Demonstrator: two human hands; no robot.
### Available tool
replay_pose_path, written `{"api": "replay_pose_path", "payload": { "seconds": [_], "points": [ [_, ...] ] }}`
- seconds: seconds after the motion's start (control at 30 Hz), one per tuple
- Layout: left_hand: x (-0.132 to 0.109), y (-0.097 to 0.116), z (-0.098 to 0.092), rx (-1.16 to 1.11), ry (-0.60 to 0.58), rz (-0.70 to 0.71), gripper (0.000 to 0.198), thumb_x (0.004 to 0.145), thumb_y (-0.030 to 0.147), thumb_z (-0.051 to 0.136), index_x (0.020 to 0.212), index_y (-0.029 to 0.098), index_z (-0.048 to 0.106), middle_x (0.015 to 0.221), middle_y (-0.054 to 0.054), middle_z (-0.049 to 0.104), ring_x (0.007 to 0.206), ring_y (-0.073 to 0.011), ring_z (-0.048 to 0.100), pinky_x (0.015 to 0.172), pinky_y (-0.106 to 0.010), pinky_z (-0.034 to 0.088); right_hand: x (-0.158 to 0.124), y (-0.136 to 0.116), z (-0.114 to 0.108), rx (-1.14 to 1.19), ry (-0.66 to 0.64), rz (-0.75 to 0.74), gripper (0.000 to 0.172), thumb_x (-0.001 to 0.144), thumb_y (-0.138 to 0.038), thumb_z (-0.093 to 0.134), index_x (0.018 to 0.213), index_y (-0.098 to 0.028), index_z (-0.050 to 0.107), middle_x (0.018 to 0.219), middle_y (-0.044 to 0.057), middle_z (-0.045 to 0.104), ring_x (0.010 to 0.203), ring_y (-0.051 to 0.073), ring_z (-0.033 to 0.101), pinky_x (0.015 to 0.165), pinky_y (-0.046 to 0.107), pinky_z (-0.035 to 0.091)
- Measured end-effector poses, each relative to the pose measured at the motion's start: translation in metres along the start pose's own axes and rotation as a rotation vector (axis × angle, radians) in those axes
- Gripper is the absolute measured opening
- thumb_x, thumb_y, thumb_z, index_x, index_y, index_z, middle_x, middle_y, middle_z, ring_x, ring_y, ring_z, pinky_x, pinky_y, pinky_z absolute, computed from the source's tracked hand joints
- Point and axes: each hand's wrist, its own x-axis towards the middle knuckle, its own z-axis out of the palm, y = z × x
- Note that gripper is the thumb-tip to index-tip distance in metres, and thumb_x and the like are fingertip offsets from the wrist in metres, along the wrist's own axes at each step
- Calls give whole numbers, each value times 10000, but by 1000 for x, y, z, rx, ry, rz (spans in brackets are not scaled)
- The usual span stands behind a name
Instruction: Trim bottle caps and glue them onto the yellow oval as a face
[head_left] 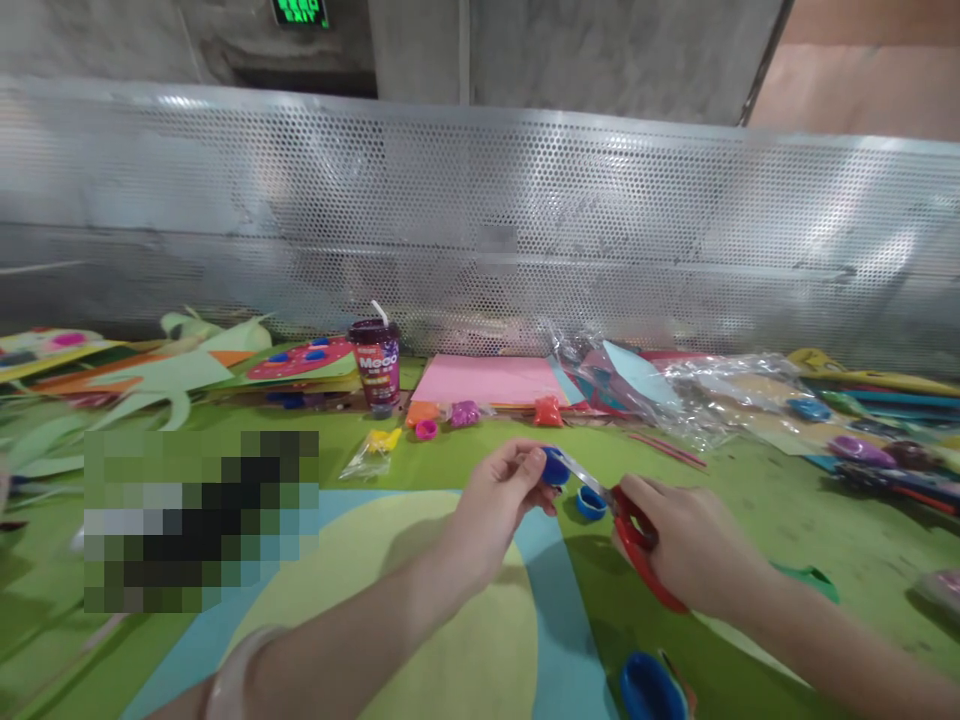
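My left hand is closed, pinching a small dark blue lump that looks like modelling clay. In my right hand are scissors with red handles, fingers wrapped round the grips. Their metal blades point up and left and meet the blue lump; whether they cut into it I cannot tell. Just below the blades sits a small blue tub. Under my left forearm lies a light blue sheet bearing a big pale yellow-green round shape.
Small clay packets, orange, purple, red and yellow, lie beyond my hands. A lidded drink cup with a straw stands behind them. Pink paper and clear plastic wrapping line the back. Another blue container is near the front.
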Motion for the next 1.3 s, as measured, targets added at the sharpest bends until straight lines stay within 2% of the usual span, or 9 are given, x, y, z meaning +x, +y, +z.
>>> {"api": "replay_pose_path", "payload": {
  "seconds": [0.13,0.33,0.53,0.8,1.0,1.07,1.13,1.23,1.3],
  "points": [
    [0,1,0,45,0,-7,245,684,365,673,729,132,612,575,9,551,461,-73,485,446,-194,415,-1,-1,0,41,29,-12,114,792,-224,380,764,-194,487,641,40,631,494,175,546,455,274,209],
    [-2,3,0,192,14,11,270,733,387,615,691,120,610,593,-21,579,436,-76,472,424,-203,393,-1,-1,-3,35,2,-20,106,754,-183,404,795,-191,501,677,46,643,483,171,536,442,268,215],
    [-4,5,1,261,12,-8,314,748,415,582,651,116,594,562,-38,594,391,-77,456,398,-211,356,-1,1,-1,51,93,-85,94,734,-177,398,750,-190,489,613,28,605,443,143,480,445,262,193],
    [-4,0,-1,120,15,-177,262,701,379,643,645,128,589,456,3,550,328,-47,387,340,-180,236,4,11,-1,89,97,-157,97,739,-190,394,727,-194,490,571,18,561,448,134,434,465,263,217],
    [-8,8,3,3,-41,-360,212,725,264,624,910,160,629,398,62,442,303,-25,299,323,-153,129,4,17,-5,124,77,-203,91,729,-182,403,691,-195,485,575,14,550,479,127,456,481,253,247],
    [-9,11,5,-62,-35,-431,174,737,223,611,902,169,616,388,74,408,304,-22,268,319,-149,103,4,16,-6,139,66,-203,84,725,-178,413,697,-195,490,588,11,558,488,126,465,486,247,258],
    [-9,11,6,-102,-18,-451,89,752,241,601,791,161,597,397,66,408,323,-29,281,318,-149,125,4,15,-5,156,70,-175,75,726,-188,424,717,-194,498,593,10,565,484,130,467,480,244,263],
    [-9,10,6,-171,-26,-372,229,764,339,598,657,149,530,478,36,459,399,-40,353,351,-147,224,4,13,-2,177,92,-94,78,738,-201,429,744,-191,506,600,23,583,474,145,472,464,246,256],
    [-9,8,6,-192,-72,-313,233,742,332,632,666,136,531,543,24,482,456,-41,386,396,-147,279,5,13,-1,195,100,-47,70,741,-209,434,734,-195,502,608,34,594,480,157,485,460,247,253]
  ]
}}
